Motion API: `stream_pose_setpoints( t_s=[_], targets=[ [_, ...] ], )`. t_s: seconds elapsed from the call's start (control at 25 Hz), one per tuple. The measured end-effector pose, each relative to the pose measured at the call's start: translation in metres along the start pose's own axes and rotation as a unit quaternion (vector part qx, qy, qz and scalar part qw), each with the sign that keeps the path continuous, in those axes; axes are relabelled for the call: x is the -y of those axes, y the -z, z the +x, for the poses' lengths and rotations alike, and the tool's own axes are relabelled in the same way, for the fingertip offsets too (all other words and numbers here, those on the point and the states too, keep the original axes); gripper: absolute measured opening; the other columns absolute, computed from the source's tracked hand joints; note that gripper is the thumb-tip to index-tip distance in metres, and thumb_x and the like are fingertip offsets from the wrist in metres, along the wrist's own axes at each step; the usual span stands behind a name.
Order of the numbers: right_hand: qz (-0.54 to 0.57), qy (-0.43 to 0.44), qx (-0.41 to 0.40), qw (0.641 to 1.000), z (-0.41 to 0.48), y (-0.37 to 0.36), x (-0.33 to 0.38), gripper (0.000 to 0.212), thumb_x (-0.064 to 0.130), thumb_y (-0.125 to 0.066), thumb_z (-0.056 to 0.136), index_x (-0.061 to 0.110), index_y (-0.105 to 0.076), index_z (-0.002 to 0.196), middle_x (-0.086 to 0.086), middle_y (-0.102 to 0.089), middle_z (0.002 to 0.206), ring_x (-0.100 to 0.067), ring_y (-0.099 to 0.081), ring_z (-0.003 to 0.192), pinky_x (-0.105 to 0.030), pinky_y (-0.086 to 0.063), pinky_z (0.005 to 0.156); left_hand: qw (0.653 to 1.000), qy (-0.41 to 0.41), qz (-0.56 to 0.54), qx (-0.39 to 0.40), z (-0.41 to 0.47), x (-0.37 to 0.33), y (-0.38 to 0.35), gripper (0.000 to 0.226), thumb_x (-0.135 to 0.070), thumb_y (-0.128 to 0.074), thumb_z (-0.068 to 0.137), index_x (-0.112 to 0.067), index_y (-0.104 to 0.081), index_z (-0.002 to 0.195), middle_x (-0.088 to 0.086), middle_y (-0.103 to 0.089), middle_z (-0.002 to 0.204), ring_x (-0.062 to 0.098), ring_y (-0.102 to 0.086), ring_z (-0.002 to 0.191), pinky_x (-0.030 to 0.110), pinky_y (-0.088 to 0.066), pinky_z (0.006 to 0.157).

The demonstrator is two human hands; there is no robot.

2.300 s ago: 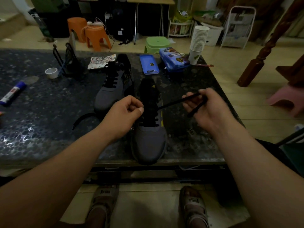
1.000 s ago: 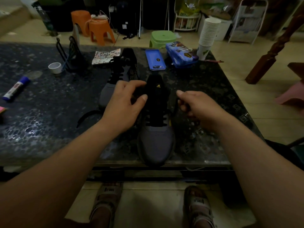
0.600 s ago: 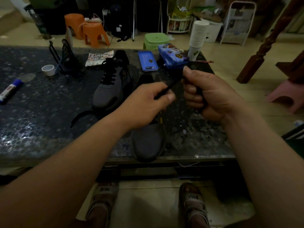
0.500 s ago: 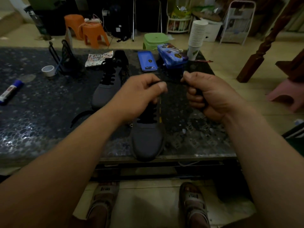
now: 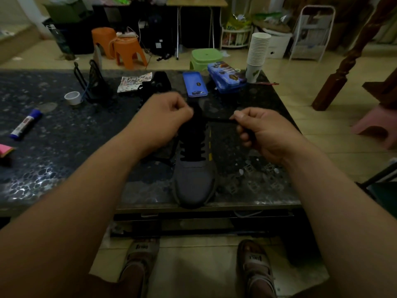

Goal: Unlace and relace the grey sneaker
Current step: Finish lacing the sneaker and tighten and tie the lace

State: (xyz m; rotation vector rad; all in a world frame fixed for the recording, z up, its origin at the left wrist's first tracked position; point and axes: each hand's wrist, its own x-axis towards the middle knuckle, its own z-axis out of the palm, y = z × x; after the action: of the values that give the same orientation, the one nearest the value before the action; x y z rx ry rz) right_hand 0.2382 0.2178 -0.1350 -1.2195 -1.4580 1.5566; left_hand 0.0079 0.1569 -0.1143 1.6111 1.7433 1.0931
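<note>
- So, right hand (image 5: 264,134) is clamped on the black lace (image 5: 219,120): thumb and forefinger pinch it, other fingers curled round a dark bit lower down
- that lace runs taut and roughly level from the right hand to the top of the lacing on the grey sneaker (image 5: 194,181)
- left hand (image 5: 165,119) is balled up right at the top of the sneaker's tongue, fingertips tucked in; can't tell if it has lace pinched in there, too dark
- grey sneaker sits flat on the bench (image 5: 64,151), toe pointing at the person and right at the near edge, lace crossed through the lower eyelets, yellow marks along the side nearer the right hand
- second sneaker (image 5: 160,79) is behind the left hand, mostly hidden, only its dark heel end shows
- further back: a blue tin lid (image 5: 195,83), a blue pencil case (image 5: 226,79) just beside it, a stack of paper cups (image 5: 258,48) at the far right corner
- off to the left: a sticker sheet (image 5: 134,81), a black wire stand (image 5: 94,84), a roll of tape (image 5: 72,97) and a blue-capped glue stick (image 5: 25,125) lying flat
- on the floor past the bench: orange stools (image 5: 126,50) and a green stool (image 5: 205,58)
</note>
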Motion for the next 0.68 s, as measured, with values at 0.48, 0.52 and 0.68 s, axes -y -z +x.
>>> stream_pose_setpoints(
  t_s=[0.48, 0.52, 0.68],
  targets=[
    [-0.126, 0.046, 0.045, 0.99, -0.018, -0.037, -0.003, 0.014, 0.012, -0.063, 0.102, 0.0, -0.069, 0.108, -0.012, -0.071, 0.083, -0.017, -0.07, 0.068, -0.023, -0.058, 0.058, 0.995, 0.004, 0.025, 0.097, -0.019, 0.013, -0.015, 0.033, -0.038, -0.06, 0.097, -0.022, -0.068, 0.125, -0.006, -0.072, 0.112, 0.004, -0.066, 0.103, 0.028, -0.052, 0.094],
    [-0.114, 0.053, 0.074, 0.989, -0.021, -0.044, -0.002, 0.014, 0.009, -0.06, 0.103, -0.001, -0.066, 0.111, -0.015, -0.072, 0.086, -0.019, -0.072, 0.07, -0.024, -0.06, 0.06, 0.994, 0.009, -0.03, 0.106, -0.02, 0.008, -0.023, 0.041, -0.037, -0.058, 0.093, -0.023, -0.064, 0.131, -0.006, -0.07, 0.118, 0.006, -0.065, 0.109, 0.029, -0.051, 0.097],
    [-0.127, 0.072, 0.045, 0.988, -0.019, -0.049, -0.002, 0.015, 0.014, -0.066, 0.1, -0.001, -0.063, 0.105, -0.015, -0.077, 0.085, -0.025, -0.076, 0.073, -0.032, -0.061, 0.063, 0.991, 0.038, -0.052, 0.114, -0.023, 0.02, -0.034, 0.021, -0.033, -0.05, 0.107, -0.02, -0.066, 0.107, -0.006, -0.062, 0.068, 0.006, -0.054, 0.054, 0.029, -0.044, 0.054]
  ],
)
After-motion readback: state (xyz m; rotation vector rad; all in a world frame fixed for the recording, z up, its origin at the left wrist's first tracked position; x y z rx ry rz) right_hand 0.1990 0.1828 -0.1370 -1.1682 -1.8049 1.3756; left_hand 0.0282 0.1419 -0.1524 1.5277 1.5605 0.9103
